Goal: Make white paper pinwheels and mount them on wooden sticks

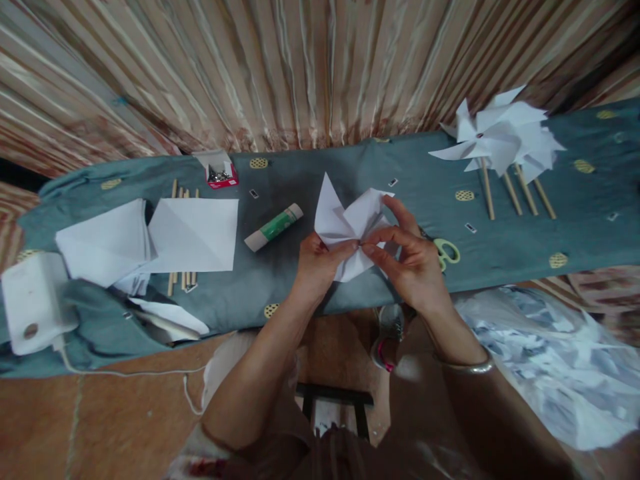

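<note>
A half-folded white paper pinwheel (345,220) lies on the grey-blue cloth (300,280) in front of me. My left hand (317,263) pinches its centre from the left, fingers closed on the paper. My right hand (407,257) pinches the same centre from the right, with the index finger raised along a folded flap. Both hands hold the paper just above the cloth.
A green glue stick (274,227) lies left of the paper. Yellow scissors (447,252) sit by my right hand. White paper squares (193,233) cover wooden sticks (183,195) at left, near a small red box (220,172). Finished pinwheels (500,137) lie at right.
</note>
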Action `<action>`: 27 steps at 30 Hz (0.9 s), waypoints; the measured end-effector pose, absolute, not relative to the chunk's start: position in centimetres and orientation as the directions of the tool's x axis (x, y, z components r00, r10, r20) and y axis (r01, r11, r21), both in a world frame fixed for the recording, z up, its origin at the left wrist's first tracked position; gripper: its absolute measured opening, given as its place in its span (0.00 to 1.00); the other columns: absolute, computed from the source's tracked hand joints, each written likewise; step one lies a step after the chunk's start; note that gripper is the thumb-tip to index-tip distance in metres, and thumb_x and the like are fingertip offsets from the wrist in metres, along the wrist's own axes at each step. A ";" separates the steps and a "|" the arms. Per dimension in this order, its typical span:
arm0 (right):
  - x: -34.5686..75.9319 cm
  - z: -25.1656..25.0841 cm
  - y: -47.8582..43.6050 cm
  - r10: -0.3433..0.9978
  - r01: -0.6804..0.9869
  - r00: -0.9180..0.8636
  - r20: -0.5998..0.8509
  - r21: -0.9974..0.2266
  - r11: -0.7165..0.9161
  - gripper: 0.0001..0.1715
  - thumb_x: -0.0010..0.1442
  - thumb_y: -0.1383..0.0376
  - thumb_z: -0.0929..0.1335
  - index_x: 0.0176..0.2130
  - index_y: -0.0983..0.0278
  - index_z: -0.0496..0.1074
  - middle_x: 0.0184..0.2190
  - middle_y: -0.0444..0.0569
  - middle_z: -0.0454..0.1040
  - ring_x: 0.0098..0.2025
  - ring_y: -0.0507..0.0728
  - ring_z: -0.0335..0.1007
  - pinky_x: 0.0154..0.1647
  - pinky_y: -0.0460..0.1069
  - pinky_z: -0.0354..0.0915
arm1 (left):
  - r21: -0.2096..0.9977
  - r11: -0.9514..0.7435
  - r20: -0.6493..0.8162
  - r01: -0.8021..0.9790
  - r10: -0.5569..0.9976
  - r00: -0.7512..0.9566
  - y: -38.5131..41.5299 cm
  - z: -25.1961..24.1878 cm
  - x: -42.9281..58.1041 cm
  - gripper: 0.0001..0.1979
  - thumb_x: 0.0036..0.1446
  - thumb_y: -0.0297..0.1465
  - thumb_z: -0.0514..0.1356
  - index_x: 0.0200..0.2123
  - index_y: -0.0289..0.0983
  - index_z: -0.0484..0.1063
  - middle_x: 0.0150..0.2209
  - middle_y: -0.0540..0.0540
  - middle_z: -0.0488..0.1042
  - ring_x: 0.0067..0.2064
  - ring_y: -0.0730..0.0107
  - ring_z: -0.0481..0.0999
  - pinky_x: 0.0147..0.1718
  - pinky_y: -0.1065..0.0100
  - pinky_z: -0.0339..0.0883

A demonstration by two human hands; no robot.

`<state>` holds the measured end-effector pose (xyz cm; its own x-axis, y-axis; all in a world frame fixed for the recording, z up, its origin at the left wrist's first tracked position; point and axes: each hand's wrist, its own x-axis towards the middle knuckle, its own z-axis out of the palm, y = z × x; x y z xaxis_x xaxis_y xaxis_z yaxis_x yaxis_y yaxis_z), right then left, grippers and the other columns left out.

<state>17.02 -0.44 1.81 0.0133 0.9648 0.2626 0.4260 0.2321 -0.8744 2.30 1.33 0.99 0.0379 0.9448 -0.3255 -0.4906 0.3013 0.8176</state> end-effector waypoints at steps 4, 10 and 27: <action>17.0 1.8 -0.5 0.967 0.415 0.020 0.255 -0.882 0.224 0.02 0.56 0.64 0.73 0.30 0.59 0.76 0.66 0.44 0.62 0.69 0.64 0.53 0.70 0.63 0.45 | 0.819 0.320 -0.340 -0.477 0.939 0.047 1.3 1.0 2.2 0.16 0.31 0.29 0.74 0.29 0.34 0.79 0.29 0.49 0.81 0.30 0.68 0.77 0.34 0.68 0.69; 16.9 1.9 -0.5 0.969 0.411 0.026 0.246 -0.886 0.214 0.02 0.56 0.64 0.73 0.30 0.59 0.76 0.66 0.44 0.62 0.69 0.64 0.55 0.70 0.62 0.47 | 0.830 0.311 -0.333 -0.464 0.942 0.036 1.3 1.0 2.3 0.17 0.30 0.31 0.75 0.29 0.34 0.79 0.29 0.49 0.81 0.31 0.67 0.77 0.36 0.67 0.70; 16.7 1.7 -0.5 0.968 0.412 0.025 0.250 -0.885 0.217 0.03 0.56 0.63 0.72 0.31 0.59 0.75 0.66 0.45 0.63 0.69 0.63 0.53 0.70 0.62 0.46 | 0.828 0.318 -0.331 -0.462 0.942 0.055 1.3 0.9 2.2 0.14 0.32 0.28 0.73 0.28 0.35 0.79 0.28 0.51 0.81 0.28 0.70 0.76 0.32 0.69 0.69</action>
<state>16.69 -0.54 1.66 0.0255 0.9680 0.2497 0.4123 0.2174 -0.8847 2.24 1.32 0.90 0.0551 0.9419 -0.3313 -0.4620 0.3182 0.8278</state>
